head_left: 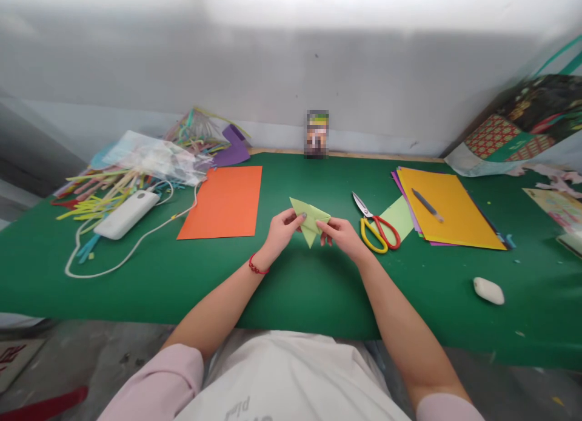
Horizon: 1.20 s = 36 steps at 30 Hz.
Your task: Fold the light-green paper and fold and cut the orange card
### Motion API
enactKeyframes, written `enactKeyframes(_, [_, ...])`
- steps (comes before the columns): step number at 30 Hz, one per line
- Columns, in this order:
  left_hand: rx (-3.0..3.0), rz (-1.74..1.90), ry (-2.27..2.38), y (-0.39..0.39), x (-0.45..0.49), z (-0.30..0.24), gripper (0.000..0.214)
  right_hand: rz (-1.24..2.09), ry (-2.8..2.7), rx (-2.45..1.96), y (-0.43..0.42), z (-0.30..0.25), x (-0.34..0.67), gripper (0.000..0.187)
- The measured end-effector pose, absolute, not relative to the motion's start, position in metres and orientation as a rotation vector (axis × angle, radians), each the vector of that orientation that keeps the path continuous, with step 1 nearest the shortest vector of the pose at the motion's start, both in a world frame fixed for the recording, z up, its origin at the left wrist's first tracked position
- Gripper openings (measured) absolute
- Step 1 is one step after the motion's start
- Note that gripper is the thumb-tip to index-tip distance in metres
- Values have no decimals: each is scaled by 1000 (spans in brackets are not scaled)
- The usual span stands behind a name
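Note:
A folded light-green paper (310, 216), triangular with a point hanging down, is held just above the green table (291, 287) at its middle. My left hand (282, 230) pinches its left edge with thumb and fingers closed; a red string sits on that wrist. My right hand (341, 236) pinches the paper's right side, fingers curled around it.
An orange sheet (225, 201) lies to the left. Scissors with yellow and red handles (375, 225) rest on a green scrap to the right, beside a stack of coloured sheets (448, 207) with a pen (427, 205). A white power bank (126, 213), cable, paper strips, a white eraser (488, 290).

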State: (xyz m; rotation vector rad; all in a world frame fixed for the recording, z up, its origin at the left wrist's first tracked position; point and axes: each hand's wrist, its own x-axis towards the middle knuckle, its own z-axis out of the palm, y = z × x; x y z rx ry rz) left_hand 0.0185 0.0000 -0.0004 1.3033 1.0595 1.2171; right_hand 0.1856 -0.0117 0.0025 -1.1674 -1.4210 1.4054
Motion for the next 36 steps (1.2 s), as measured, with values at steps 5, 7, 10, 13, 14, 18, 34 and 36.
enactKeyframes(5, [1341, 1213, 1061, 0, 19, -1, 34, 1401, -1389, -1136, -13, 4, 181, 41])
enactKeyframes(7, [1354, 1209, 1065, 0, 18, -1, 35, 1362, -1391, -1141, -13, 4, 180, 40])
enactKeyframes(10, [1315, 1233, 1107, 2, 17, -4, 44, 1335, -1439, -1122, -13, 2, 179, 37])
enactKeyframes(13, [1221, 1231, 1103, 4, 15, -8, 52, 1348, -1480, -1105, -15, 2, 179, 36])
enactKeyframes(14, [1195, 1218, 1082, 4, 15, -8, 51, 1354, -1483, -1099, -15, 2, 178, 36])
enactKeyframes(18, [1153, 1201, 1018, 3, 16, -6, 49, 1373, -1454, -1067, -16, 6, 178, 35])
enactKeyframes(34, [2191, 1467, 984, -4, 6, -5, 18, 1537, -874, -842, -12, 7, 178, 44])
enactKeyframes(36, [2257, 1450, 956, -2, 5, -6, 18, 1556, -864, -846, -11, 6, 177, 45])
